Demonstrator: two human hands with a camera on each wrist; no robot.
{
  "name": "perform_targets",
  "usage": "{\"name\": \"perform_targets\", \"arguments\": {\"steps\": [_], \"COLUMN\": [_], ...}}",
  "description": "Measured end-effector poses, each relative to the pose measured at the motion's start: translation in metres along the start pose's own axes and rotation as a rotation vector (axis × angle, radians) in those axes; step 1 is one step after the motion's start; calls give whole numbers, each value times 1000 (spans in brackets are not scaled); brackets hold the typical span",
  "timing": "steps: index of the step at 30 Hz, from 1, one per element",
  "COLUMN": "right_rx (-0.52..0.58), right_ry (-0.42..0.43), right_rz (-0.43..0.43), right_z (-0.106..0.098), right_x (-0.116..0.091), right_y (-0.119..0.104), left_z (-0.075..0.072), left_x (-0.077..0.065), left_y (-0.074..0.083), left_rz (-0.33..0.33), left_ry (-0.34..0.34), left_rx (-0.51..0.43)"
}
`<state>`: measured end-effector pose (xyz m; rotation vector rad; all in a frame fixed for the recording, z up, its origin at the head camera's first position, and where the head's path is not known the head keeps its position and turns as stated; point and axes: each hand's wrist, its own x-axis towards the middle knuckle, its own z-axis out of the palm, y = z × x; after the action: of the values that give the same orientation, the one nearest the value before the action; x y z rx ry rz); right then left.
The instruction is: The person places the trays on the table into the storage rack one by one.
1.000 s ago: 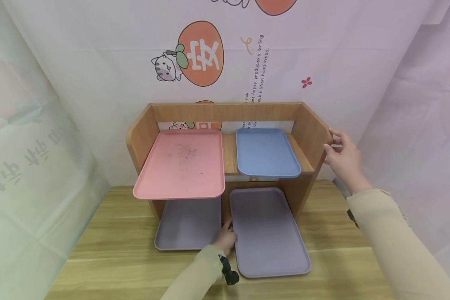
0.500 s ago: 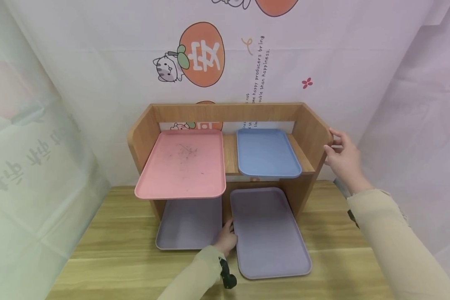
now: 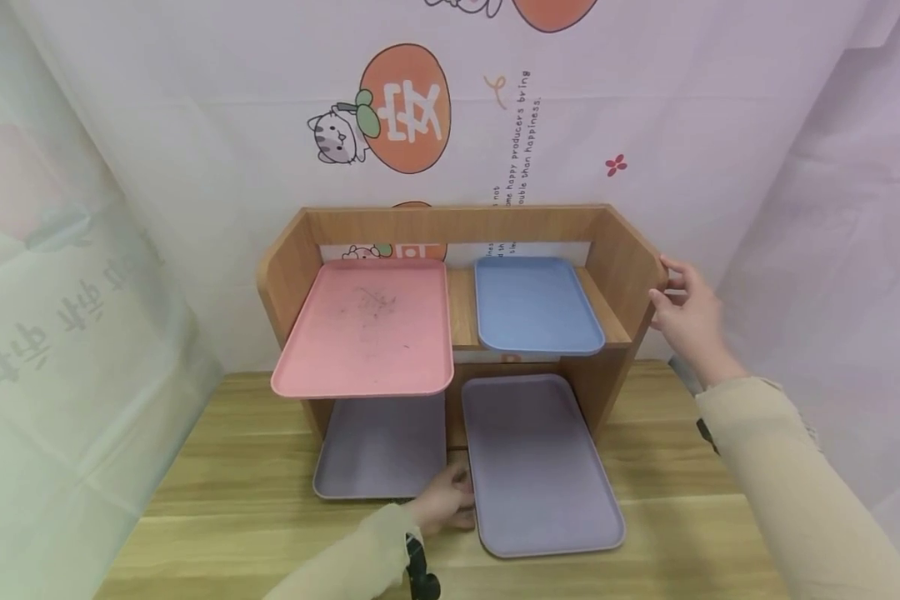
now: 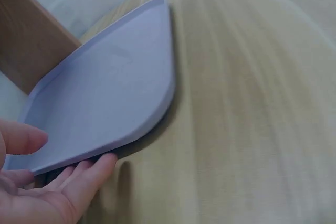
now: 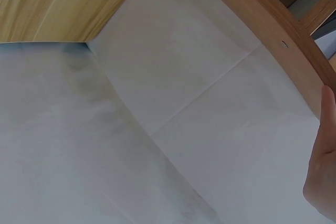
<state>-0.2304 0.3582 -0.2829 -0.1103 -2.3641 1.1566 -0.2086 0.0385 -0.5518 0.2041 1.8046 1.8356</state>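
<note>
A wooden desk shelf [image 3: 456, 225] carries a pink tray [image 3: 367, 333] and a blue tray [image 3: 537, 304] on its upper board. Below are two purple trays: the left purple tray [image 3: 382, 454] sits under the pink one, and the right purple tray [image 3: 543, 467] reaches further forward. Beside the right purple tray's left edge is my left hand [image 3: 446, 498]. In the left wrist view its fairly straight fingers [image 4: 86, 179] lie at the rim's underside, and the thumb is raised above the tray. My right hand [image 3: 690, 321] grips the front edge of the shelf's right side panel [image 5: 294, 51].
The shelf stands on a wood-grain table [image 3: 217, 517]. Behind it hangs a white printed cloth [image 3: 217, 150], and more cloth hangs at both sides. Dark specks mark the pink tray's surface.
My left hand has drawn back toward the table's front along the right purple tray's edge, and its fingers have loosened. The right hand keeps its grip; shelf and trays look unmoved.
</note>
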Motion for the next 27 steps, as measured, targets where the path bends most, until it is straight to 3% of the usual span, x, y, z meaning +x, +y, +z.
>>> {"name": "perform_targets", "arguments": {"steps": [4,9,14,20,27], "right_rx": [-8,-12,-10,-12,-24], "right_ry": [3,-1,-5,4,-11], "right_rz": [1,17,21,14,11], "right_z": [-1,-1,-1,-2,-2], "right_x": [0,0,0,1,1], "right_y": [-1,-1,0,0,1], "left_z": [5,14,22,24,18], "left_x": [-10,-10,-10,-7,-3], "left_y": [-8,-24,-26,-25,-31], "left_rz": [-3,63,93,66,13], "left_ry": [7,79,147,185,151], "left_rx": [-19,-5,0,-52,-121]}}
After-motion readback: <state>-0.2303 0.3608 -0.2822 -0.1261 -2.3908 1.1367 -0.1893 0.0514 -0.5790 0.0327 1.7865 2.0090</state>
